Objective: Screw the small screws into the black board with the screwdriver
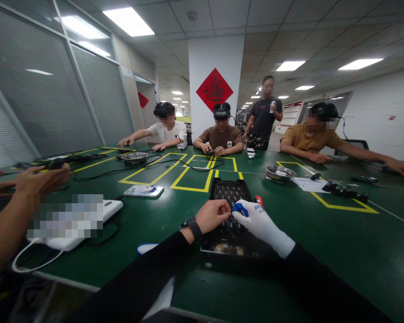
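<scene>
A black open case point(210, 244) lies in front of me, its inside dotted with rows of small shiny pieces. Over its middle, my bare left hand point(212, 216), with a dark band on the wrist, has its fingers curled into a pinch. My right hand point(254, 218) wears a white glove with blue fingertips and is closed too, almost meeting the left one. Whatever the two hands pinch is too small or hidden to make out. Just past the gloved hand sits a small red object point(259, 200), partly covered.
A phone point(144, 191) lies left of the case, near a white box with a cable point(112, 208). Metal bowls point(134, 157) stand farther off, with small black parts point(345, 190) to the right. Another person's hands point(42, 181) are at left; several people are opposite.
</scene>
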`<state>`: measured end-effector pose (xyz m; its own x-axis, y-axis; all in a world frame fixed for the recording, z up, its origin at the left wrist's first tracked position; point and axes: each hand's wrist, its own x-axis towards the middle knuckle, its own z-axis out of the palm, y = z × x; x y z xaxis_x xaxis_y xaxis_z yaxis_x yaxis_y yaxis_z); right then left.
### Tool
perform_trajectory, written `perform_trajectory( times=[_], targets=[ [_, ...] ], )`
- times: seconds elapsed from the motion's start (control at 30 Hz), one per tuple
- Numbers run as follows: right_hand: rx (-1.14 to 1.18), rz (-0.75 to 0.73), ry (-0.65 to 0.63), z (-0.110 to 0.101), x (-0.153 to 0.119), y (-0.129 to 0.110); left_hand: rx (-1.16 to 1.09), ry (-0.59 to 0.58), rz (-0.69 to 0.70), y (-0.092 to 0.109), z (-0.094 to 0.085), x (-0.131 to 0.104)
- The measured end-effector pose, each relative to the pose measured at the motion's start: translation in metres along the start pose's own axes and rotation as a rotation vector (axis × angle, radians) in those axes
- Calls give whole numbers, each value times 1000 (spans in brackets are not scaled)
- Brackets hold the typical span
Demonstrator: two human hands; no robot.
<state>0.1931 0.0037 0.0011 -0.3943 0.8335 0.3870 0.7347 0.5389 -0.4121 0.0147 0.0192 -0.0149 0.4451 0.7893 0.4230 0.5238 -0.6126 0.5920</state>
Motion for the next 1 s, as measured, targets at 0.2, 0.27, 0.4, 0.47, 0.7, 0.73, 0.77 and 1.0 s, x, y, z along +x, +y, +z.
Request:
perform_trajectory(
  times=[0.2,0.27,0.4,0.47,0.7,0.73,0.77,1.0],
  targets=[
    [8,-20,2,-1,0,-1,17,3,-3,1,0,0],
    [8,-17,-3,-1,0,-2,19,-1,-9,1,0,0],
    [8,-1,-13,-2,-1,-3,14,-8,-6,1,0,1],
    [3,2,-15,-2,-1,-3,7,-11,-1,1,0,1],
    [7,-17,10,-1,-1,-2,-26,-6,-16,0,0,2],
    [7,-17,16,-1,-1,-2,-25,-6,-13,0,0,2],
    [6,-15,23,-1,-1,-2,-22,-4,-10,0,-1,2],
    [22,10,62,0,-1,-1,12,26,-8,-1,-1,2]
  ],
)
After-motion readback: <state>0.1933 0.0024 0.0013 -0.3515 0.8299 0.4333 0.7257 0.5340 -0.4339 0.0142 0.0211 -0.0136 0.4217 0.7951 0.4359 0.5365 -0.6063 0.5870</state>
